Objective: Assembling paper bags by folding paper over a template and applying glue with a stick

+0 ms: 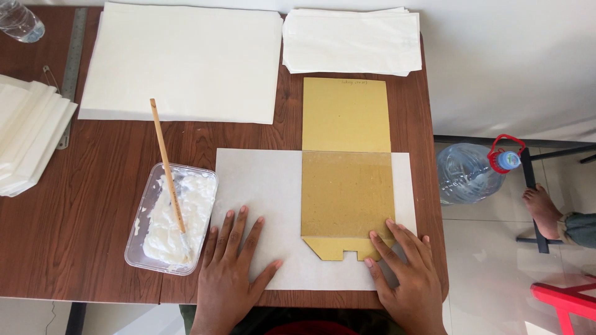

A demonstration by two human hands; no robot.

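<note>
A sheet of white paper (261, 211) lies flat near the front edge of the wooden table (81, 211), toward its right end. On top of it, running up toward the back edge, rests a mustard-yellow card template (346, 167) with a notched tab at its near end; its upper half reaches past the sheet onto bare wood.

The left hand (233, 267) lies palm down on the sheet's front left part, fingers spread wide and pointing away from the body, thumb angled out to the right; it grips nothing and only presses flat. The right hand (406, 273) is also flat and open, its fingertips (375, 237) resting on the template's lower right corner beside the tab, the palm on the sheet near the table's front right corner.

Just left of the sheet sits a clear plastic tray (171, 217) of white paste, with a wooden stick (166, 162) leaning out of it toward the back. Along the back edge lie a large stack of white paper (183, 59) and a smaller stack (351, 40); more folded sheets (28, 139) sit at the left edge beside a metal ruler (71, 62). A big water bottle (472, 174) stands on the floor to the right.
</note>
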